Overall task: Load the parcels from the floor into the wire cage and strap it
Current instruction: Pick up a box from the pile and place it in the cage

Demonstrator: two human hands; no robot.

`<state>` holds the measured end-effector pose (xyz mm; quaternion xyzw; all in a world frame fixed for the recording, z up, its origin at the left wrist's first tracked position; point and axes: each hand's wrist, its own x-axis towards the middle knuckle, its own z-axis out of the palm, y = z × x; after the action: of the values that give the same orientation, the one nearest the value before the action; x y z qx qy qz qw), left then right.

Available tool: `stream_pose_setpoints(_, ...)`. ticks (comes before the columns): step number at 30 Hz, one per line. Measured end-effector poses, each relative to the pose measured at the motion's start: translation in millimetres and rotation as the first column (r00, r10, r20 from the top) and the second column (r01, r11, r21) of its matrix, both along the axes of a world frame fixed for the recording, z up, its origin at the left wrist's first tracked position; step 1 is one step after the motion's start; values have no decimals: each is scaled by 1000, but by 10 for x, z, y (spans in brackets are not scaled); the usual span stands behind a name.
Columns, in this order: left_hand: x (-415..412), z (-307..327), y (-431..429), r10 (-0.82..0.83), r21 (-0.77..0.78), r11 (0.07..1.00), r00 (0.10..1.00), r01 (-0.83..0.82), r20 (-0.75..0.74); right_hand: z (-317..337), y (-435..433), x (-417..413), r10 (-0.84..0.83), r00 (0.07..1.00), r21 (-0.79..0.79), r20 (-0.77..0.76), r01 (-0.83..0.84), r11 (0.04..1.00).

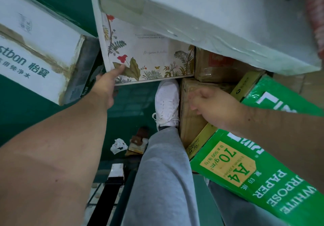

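Left hand [107, 84]: grips the floral box [150, 57] at its 7 o'clock corner, thumb on the printed face.
Right hand [215, 106]: blurred over the brown carton [191, 120]; whether it grips cannot be told.
Position: the floral box lies at 12 o'clock from the white shoe [167, 103], partly hidden by a large white box [210, 15].
Green A4 paper box [245, 164]: at 4 o'clock, beside the brown carton.

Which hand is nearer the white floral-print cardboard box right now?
Left. The left hand holds the white floral-print cardboard box by its lower-left corner, thumb on its face. The right hand is off to the right, over a brown cardboard carton.
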<state>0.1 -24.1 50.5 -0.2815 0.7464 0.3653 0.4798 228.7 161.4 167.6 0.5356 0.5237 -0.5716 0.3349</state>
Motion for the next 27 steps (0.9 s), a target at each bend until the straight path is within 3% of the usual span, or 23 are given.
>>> stream_pose_setpoints(6,148,708,282,-61,77,995,998,62,-17,480,185,180,174,985,38,18,-175,984)
stream_pose_setpoints(10,138,1499,183,93,-14,996,995,-93,-46,1013,296,406,224,973,37,53,-226,973)
stream_pose_setpoints(13,173,2160,71,182,20,983,983,-183,24,1383,370,591,98,994,31,52,-99,995)
stream_pose_setpoints(17,444,3000,104,146,-2,989,979,-147,144,1812,428,981,-114,993,30,35,113,993)
stream_pose_setpoints(22,1260,4009,195,70,-16,998,949,-68,307,2610,520,1666,-459,888,-77,14,459,885)
stream_pose_setpoints(24,1759,4390,249,13,13,1000,925,-20,379,2977,522,2044,-519,853,-83,48,521,849)
stream_pose_setpoints(27,2466,4855,246,-4,76,997,900,-33,436,3490,507,2625,-492,864,-13,109,496,868)
